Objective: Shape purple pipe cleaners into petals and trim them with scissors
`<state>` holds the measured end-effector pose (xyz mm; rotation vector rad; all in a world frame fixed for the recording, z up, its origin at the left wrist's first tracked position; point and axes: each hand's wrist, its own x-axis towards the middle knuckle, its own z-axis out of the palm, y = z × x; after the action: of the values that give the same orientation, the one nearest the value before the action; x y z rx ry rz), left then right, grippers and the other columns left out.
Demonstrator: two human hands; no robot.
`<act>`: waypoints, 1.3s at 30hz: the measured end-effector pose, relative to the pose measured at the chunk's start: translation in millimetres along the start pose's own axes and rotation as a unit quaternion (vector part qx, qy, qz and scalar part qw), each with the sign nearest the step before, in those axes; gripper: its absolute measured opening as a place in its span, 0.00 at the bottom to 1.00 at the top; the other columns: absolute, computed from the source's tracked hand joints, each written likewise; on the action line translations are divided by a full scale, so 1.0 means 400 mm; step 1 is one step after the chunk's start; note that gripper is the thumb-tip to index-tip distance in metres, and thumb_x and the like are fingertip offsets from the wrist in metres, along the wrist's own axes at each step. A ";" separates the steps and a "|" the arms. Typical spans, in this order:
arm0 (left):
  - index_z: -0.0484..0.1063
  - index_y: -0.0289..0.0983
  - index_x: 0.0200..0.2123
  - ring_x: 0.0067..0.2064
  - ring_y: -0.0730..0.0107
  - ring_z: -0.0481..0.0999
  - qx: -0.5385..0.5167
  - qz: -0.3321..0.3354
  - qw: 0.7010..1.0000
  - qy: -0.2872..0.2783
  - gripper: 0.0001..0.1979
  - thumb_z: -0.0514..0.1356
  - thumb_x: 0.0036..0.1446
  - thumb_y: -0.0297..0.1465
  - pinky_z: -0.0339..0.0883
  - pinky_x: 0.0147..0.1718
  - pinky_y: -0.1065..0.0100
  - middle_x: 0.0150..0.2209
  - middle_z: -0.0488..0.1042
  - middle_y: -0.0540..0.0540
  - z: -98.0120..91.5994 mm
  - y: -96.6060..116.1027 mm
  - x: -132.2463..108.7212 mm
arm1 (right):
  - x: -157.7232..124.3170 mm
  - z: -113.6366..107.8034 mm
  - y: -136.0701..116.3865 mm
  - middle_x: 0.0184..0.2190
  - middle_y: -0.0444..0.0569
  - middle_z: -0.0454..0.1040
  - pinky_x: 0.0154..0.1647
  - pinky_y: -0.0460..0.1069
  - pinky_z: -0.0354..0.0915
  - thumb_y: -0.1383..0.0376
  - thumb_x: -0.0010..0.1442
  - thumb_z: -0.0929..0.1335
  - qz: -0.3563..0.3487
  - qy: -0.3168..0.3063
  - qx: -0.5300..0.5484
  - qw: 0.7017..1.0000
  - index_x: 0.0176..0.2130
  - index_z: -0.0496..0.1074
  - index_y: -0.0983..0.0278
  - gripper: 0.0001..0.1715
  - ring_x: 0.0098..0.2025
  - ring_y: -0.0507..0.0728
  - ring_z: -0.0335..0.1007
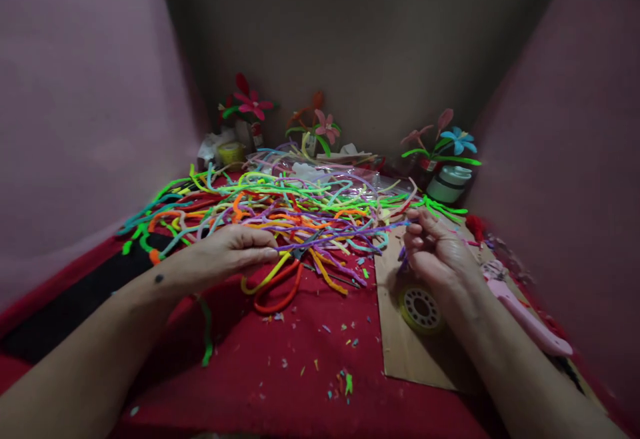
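A purple pipe cleaner (345,233) is stretched between my two hands. My left hand (245,245) pinches its left end, fingers closed. At the other end my right hand (437,245) is closed, thumb and fingertips together, with a bit of purple showing below the palm. Behind and under the strand lies a tangled heap of many-coloured pipe cleaners (280,192). Scissors with red-orange handles (277,302) rest just right of my left hand, their blades partly under the strands. Below my right hand, a roll of tape (423,309) lies on a cardboard sheet (405,352).
Pink-handled pliers (530,322) lie right of my right forearm. Small clippings dot the red cloth (240,372). Pipe-cleaner flowers in pink (254,104), pale pink (327,127) and blue (457,140) stand at the back, near a lidded jar (450,184). Walls close in both sides.
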<state>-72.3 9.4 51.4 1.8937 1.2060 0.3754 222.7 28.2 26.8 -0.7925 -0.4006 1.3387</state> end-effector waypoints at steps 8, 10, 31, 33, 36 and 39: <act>0.67 0.35 0.22 0.15 0.81 0.54 -0.102 -0.078 0.992 -0.013 0.17 0.56 0.53 0.42 0.44 0.14 0.76 0.15 0.62 0.53 0.006 -0.004 -0.007 | -0.007 0.009 -0.028 0.21 0.44 0.71 0.10 0.35 0.54 0.78 0.53 0.65 0.030 0.031 0.041 0.998 0.27 0.66 0.68 0.08 0.15 0.42 0.61; 0.66 0.35 0.21 0.15 0.82 0.54 -0.117 -0.078 0.990 -0.030 0.17 0.56 0.53 0.42 0.44 0.14 0.77 0.14 0.62 0.53 0.007 -0.002 -0.007 | -0.009 0.008 -0.039 0.21 0.43 0.69 0.10 0.34 0.54 0.80 0.52 0.65 0.052 0.021 0.054 0.997 0.27 0.66 0.67 0.09 0.15 0.42 0.60; 0.65 0.35 0.21 0.15 0.79 0.56 -0.104 -0.086 0.988 -0.073 0.16 0.54 0.54 0.40 0.46 0.15 0.74 0.15 0.63 0.51 -0.004 -0.045 0.015 | -0.020 0.008 -0.024 0.20 0.41 0.71 0.09 0.34 0.52 0.76 0.58 0.61 0.079 -0.046 0.091 0.992 0.27 0.65 0.66 0.10 0.14 0.41 0.60; 0.67 0.35 0.23 0.16 0.78 0.58 -0.029 -0.092 0.995 -0.025 0.16 0.53 0.54 0.42 0.49 0.15 0.74 0.16 0.65 0.50 -0.023 -0.051 0.014 | -0.024 0.009 -0.002 0.22 0.44 0.74 0.11 0.35 0.57 0.74 0.57 0.64 0.089 -0.036 0.074 0.993 0.28 0.67 0.66 0.07 0.16 0.43 0.63; 0.71 0.36 0.32 0.24 0.72 0.67 0.080 -0.044 0.993 0.072 0.16 0.53 0.54 0.42 0.59 0.22 0.72 0.25 0.72 0.47 -0.042 -0.041 0.015 | -0.029 0.007 0.023 0.23 0.44 0.75 0.16 0.39 0.63 0.72 0.53 0.68 0.083 -0.049 0.057 0.994 0.28 0.69 0.66 0.04 0.20 0.46 0.67; 0.73 0.38 0.40 0.40 0.61 0.71 0.212 0.035 0.961 0.172 0.16 0.55 0.53 0.41 0.63 0.39 0.64 0.40 0.74 0.43 -0.027 -0.003 0.021 | -0.035 0.007 0.038 0.24 0.45 0.75 0.20 0.40 0.65 0.71 0.52 0.69 0.094 -0.052 0.058 0.993 0.28 0.70 0.66 0.03 0.22 0.47 0.68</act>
<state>-75.8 22.0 55.8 2.3093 1.5453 0.5342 207.0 15.8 20.7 -0.6789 -0.3318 1.5700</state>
